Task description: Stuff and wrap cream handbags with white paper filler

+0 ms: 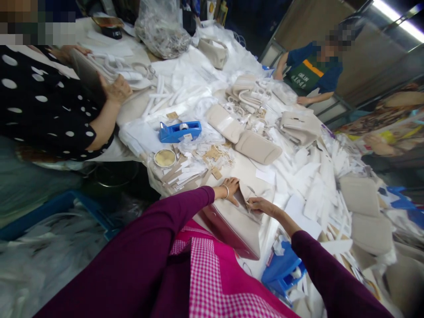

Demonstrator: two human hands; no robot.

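Note:
A beige handbag [243, 225] lies on the table edge right in front of my body, its lower side shaded pinkish. My left hand [231, 190], with a bracelet at the wrist, rests on the bag's upper part with fingers spread. Beside it, my right hand [261, 206] is closed in a pinch at the bag's opening edge. What sits between those fingertips is too small to make out. A white paper slip [265, 176] lies just beyond the bag, and a brown tag [216, 172] is near my left hand.
Blue tape dispensers [180, 131] [285, 269] stand ahead and at right. A round tin [164, 158], paper strips and beige bag pieces [258, 146] cover the table. One co-worker [114, 90] handles a bag at left; another [308, 75] stands across. A blue crate [62, 205] holds plastic.

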